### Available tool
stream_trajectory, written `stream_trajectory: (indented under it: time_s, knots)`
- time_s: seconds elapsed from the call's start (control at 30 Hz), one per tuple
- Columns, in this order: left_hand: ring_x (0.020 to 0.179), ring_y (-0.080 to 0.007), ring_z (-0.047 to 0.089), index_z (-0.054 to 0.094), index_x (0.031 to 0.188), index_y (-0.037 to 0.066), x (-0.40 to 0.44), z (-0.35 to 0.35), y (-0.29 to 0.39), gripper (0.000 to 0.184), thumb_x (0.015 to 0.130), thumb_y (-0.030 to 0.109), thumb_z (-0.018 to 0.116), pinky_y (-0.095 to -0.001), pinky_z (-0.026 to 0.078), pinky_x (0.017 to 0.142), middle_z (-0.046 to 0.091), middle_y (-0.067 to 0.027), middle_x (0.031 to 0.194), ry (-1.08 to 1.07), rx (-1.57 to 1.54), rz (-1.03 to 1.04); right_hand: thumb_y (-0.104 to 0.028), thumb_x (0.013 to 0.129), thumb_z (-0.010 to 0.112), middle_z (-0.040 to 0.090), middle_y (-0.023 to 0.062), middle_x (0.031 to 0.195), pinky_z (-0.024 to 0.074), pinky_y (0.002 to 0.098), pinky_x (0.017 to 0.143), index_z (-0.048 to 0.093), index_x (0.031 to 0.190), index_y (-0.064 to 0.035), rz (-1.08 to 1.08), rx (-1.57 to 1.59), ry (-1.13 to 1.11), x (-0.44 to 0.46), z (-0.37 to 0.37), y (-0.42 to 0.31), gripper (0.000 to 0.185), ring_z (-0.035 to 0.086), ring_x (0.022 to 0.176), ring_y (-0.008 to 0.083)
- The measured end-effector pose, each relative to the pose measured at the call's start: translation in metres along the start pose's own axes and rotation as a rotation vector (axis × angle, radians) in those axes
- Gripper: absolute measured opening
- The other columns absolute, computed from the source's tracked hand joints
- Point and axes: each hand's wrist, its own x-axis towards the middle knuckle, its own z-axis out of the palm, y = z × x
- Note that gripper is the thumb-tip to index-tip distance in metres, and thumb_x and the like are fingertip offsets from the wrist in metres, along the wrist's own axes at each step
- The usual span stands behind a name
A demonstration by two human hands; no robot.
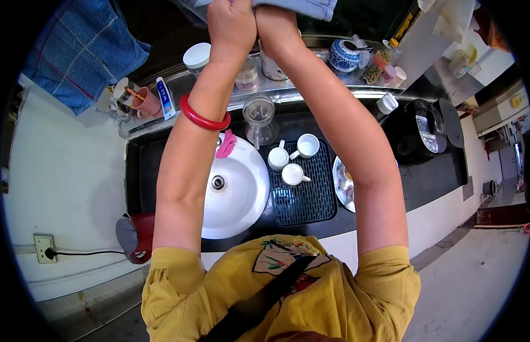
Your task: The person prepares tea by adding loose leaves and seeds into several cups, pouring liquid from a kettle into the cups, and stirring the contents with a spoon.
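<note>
From where I stand, the left hand [231, 27] and the right hand [275, 27] are raised side by side, touching, at a light-blue cloth [302, 8]. The cloth's upper part is cut off, and it shows to either side of the hands. The fingers are mostly hidden, so I can't tell how wide or tight either hand is, or which of them grips the cloth.

Below the hands, on the ledge, a white-lidded jar [197, 57] is partly covered by the left forearm; a clear jar [247, 76] stands between the arms. Nearer the person's body, three white cups sit on a black drain tray [304, 203]. To their right, the right arm hides part of a round plate [337, 181] and whatever it bears.
</note>
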Motion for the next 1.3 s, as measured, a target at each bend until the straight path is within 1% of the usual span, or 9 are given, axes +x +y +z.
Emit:
stream_trajectory:
  time_s: [0.07,0.13,0.17,0.27,0.33,0.53,0.7,1.1,1.3]
  knots:
    - [0.061,-0.0286,0.057,0.059,0.082,-0.007,-0.001,-0.004,0.0,0.048,0.088,0.039,0.045,-0.0383,0.041,0.06,0.061,-0.0168,0.067,0.006,0.115,0.075,-0.026,0.086,0.043,0.058,0.0183,0.102,0.0338,0.045,0.093,0.051,0.11,-0.0028,-0.787,-0.761,0.47,0.018,0.01,0.028,0.034,0.05,0.104,0.0323]
    - [0.066,-0.0331,0.059,0.06,0.084,-0.003,-0.006,-0.006,0.013,0.046,0.088,0.04,0.046,-0.0402,0.042,0.062,0.064,-0.0195,0.074,-0.011,0.33,0.108,-0.039,0.084,0.044,0.042,0.0209,0.128,0.0214,0.0399,0.103,0.043,0.125,-0.0083,-0.404,-0.415,0.227,0.0,-0.006,0.023,0.051,0.035,0.123,0.0311]
    - [0.091,-0.0171,0.055,0.054,0.115,0.004,-0.003,-0.012,0.007,0.045,0.087,0.039,0.052,-0.0299,0.043,0.078,0.059,-0.0095,0.103,-0.123,0.362,0.003,-0.037,0.087,0.042,0.046,0.0187,0.123,0.0292,0.038,0.097,0.044,0.122,-0.0059,-0.386,-0.418,0.213,-0.002,-0.008,0.021,0.047,0.042,0.115,0.0301]
    - [0.081,-0.0172,0.054,0.061,0.098,-0.003,-0.006,0.002,-0.003,0.044,0.086,0.039,0.052,-0.0298,0.043,0.074,0.061,-0.0096,0.089,-0.034,-0.318,-0.222,-0.028,0.089,0.041,0.052,0.0176,0.116,0.0369,0.0358,0.092,0.045,0.12,-0.0032,-0.329,0.063,0.231,-0.012,0.01,0.013,0.04,0.049,0.107,0.0293]
    - [0.079,-0.0133,0.053,0.057,0.106,-0.002,-0.006,-0.004,0.005,0.042,0.087,0.035,0.054,-0.028,0.043,0.072,0.06,-0.009,0.091,-0.019,-0.149,-0.269,-0.029,0.088,0.041,0.051,0.0201,0.118,0.0348,0.0343,0.094,0.042,0.123,-0.0013,-0.134,0.528,0.2,-0.02,0.022,0.005,0.044,0.048,0.11,0.0318]
    - [0.077,-0.0158,0.053,0.058,0.096,-0.006,0.004,-0.009,-0.005,0.048,0.084,0.041,0.056,-0.027,0.042,0.072,0.06,-0.0093,0.089,0.046,-0.15,-0.242,-0.03,0.091,0.042,0.048,0.016,0.12,0.039,0.0298,0.087,0.026,0.135,0.0001,-0.376,0.432,0.265,-0.051,0.041,0.032,0.055,0.048,0.104,0.0218]
    - [0.094,-0.0156,0.051,0.046,0.114,-0.007,-0.019,-0.012,-0.007,0.05,0.082,0.027,0.062,-0.0254,0.039,0.082,0.056,-0.0129,0.105,-0.059,-0.146,-0.184,-0.026,0.087,0.055,0.054,0.0133,0.114,0.0496,0.0274,0.069,0.034,0.132,-0.0037,0.145,0.77,-0.203,-0.131,0.017,0.077,0.054,0.056,0.095,0.0164]
    - [0.097,-0.0175,0.053,0.048,0.113,0.0,-0.225,-0.058,-0.102,0.037,0.078,0.004,0.06,-0.029,0.041,0.088,0.056,-0.01,0.104,-0.323,0.05,-0.572,-0.015,0.083,0.055,0.059,0.0034,0.075,0.0437,0.0225,0.048,0.058,0.099,-0.0018,0.382,-0.025,0.261,-0.101,-0.214,0.234,0.021,0.056,0.064,0.0102]
    - [0.077,-0.0119,0.057,0.058,0.094,0.004,-0.359,-0.079,-0.102,0.013,0.084,0.012,0.057,-0.0244,0.045,0.065,0.06,-0.0029,0.085,-0.29,0.044,-1.138,-0.027,0.075,0.063,0.062,0.0208,0.091,0.0469,0.0411,0.075,0.05,0.118,-0.0088,0.08,-0.919,0.651,-0.003,-0.322,0.228,0.049,0.06,0.085,0.0346]
